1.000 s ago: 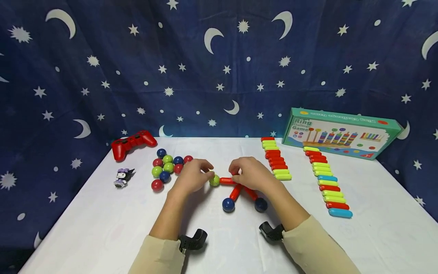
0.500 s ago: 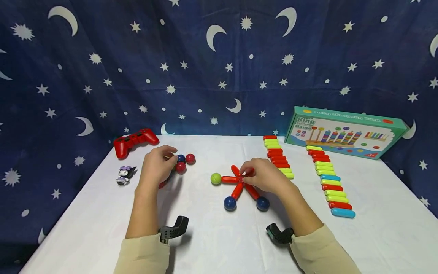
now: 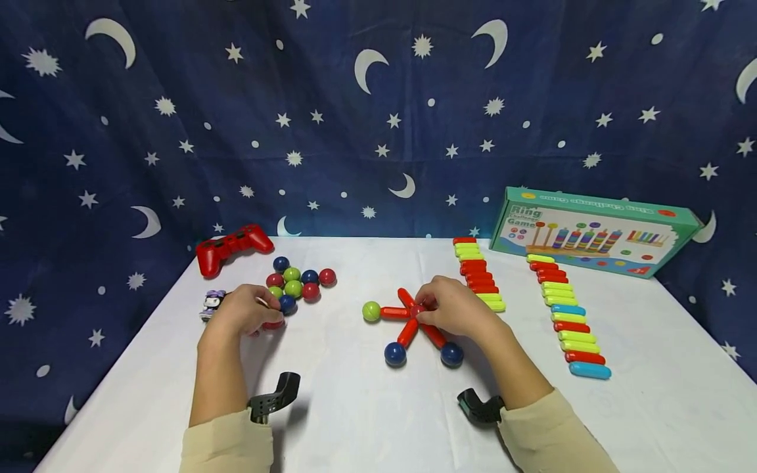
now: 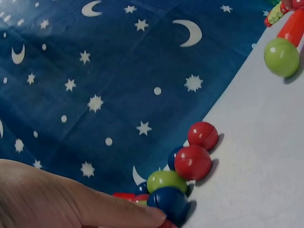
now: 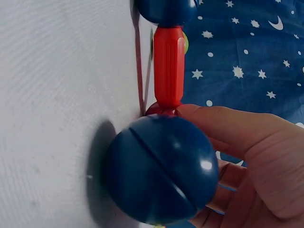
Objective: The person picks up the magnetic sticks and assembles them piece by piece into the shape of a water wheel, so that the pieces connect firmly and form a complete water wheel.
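Observation:
On the left, my left hand (image 3: 241,312) has its fingers and thumb around a red ball (image 3: 273,324) at the near end of a ball cluster; the left wrist view shows the thumb over that ball, mostly hidden. My right hand (image 3: 452,303) pinches the red centre ball (image 3: 417,311) of a star-shaped build on the table. Red rods (image 3: 395,313) spread from this centre. One rod ends in a green ball (image 3: 371,311), two others in blue balls (image 3: 395,354). A blue ball (image 5: 161,171) looms large beside the hand in the right wrist view.
Red, green and blue balls (image 3: 310,292) lie grouped at left. Behind them are a red game controller (image 3: 233,248) and a small figurine (image 3: 213,303). Two columns of coloured rods (image 3: 481,277) run along the right, near a green game box (image 3: 594,230). A starry cloth hangs behind.
My left hand has left the green ball on the build and moved left to the red ball nearest me in the cluster. The right hand stays at the build's centre.

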Motion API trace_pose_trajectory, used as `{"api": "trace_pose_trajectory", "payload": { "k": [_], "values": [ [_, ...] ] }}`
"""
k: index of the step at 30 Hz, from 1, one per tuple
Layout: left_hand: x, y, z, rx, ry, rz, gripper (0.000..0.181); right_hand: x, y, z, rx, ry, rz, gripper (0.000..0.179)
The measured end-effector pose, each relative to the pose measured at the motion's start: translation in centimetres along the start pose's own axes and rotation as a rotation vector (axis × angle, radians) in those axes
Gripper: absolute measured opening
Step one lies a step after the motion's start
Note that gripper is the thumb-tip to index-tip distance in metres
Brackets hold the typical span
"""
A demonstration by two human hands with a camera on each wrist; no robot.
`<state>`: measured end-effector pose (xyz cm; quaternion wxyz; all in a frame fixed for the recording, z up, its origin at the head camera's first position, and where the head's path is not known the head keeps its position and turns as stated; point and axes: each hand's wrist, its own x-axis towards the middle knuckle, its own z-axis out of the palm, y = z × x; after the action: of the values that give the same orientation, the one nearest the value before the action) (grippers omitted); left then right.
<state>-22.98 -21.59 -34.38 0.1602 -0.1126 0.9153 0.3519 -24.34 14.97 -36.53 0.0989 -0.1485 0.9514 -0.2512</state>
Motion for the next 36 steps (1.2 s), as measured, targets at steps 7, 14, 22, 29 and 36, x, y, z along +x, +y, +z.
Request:
{"api": "trace_pose_trajectory", "payload": {
  "k": [7,14,22,29,36],
  "values": [
    [-0.4,-1.4,0.1,-0.041,-0.107,-0.011,0.02,-0.1,0.2,1.2,0.007,-0.01,0.023,0.022],
    [-1.8,0.6,-0.1,-0.082,-0.195,0.201,0.023,-0.1,-0.2,1.2,-0.034,-0.012,0.029,0.023],
    [-0.5,4.3,2.5,-0.165,-0.238,0.433,0.027,-0.2,-0.6,0.0,-0.05,-0.01,-0.017,0.023],
    [1.7,6.3,7.3,-0.25,-0.157,0.539,0.033,0.0,-0.7,-0.2,-0.053,-0.026,-0.058,0.018],
    [2.7,7.0,10.4,-0.382,0.03,0.523,0.03,0.4,-1.0,0.0,-0.041,-0.015,-0.057,0.004]
  ]
}}
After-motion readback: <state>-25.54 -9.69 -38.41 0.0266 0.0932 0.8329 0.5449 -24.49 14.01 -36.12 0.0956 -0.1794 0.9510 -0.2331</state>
